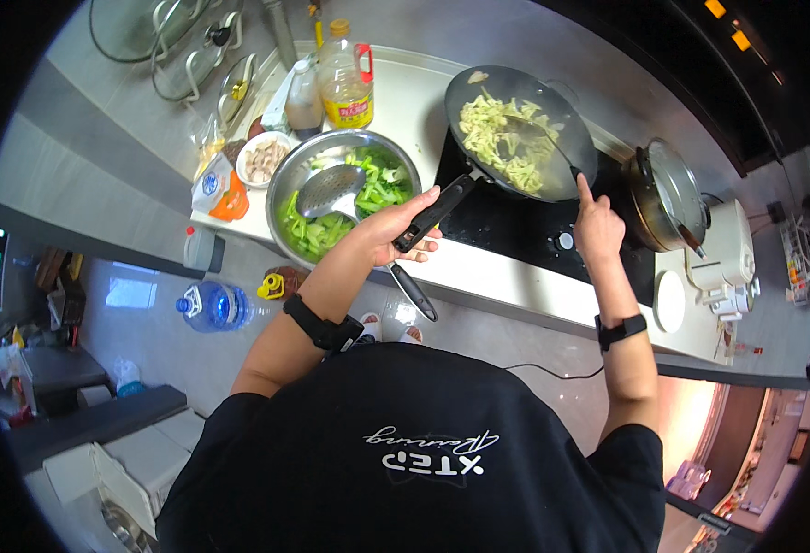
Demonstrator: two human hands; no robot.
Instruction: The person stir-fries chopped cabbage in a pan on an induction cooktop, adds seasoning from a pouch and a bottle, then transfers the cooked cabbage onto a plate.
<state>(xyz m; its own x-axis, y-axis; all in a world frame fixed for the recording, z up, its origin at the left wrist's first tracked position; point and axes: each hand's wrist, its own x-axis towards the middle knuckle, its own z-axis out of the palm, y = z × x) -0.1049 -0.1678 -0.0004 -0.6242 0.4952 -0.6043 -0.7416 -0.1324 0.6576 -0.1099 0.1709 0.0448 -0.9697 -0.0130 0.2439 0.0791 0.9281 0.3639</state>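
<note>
My left hand (392, 231) grips the black handle (439, 211) of a dark wok (564, 166), thumb on top and fingers underneath. Pale cauliflower florets (498, 131) lie spread across the wok's inside. In my right hand (598, 225) is the handle of a cooking spatula (560, 148), index finger stretched along it. The spatula's head lies among the florets. Left of the wok stands a steel bowl (277, 200) of cut green vegetables (380, 183). A perforated skimmer (332, 190) rests in the bowl, its black-ended handle reaching out below my left hand.
The wok is over a black cooktop (501, 221). Right of it stands a pot with a glass lid (671, 193), near a white plate (669, 302). An oil bottle (348, 83), a dark sauce bottle (303, 104) and a bowl of pale pieces (264, 159) occupy the left counter.
</note>
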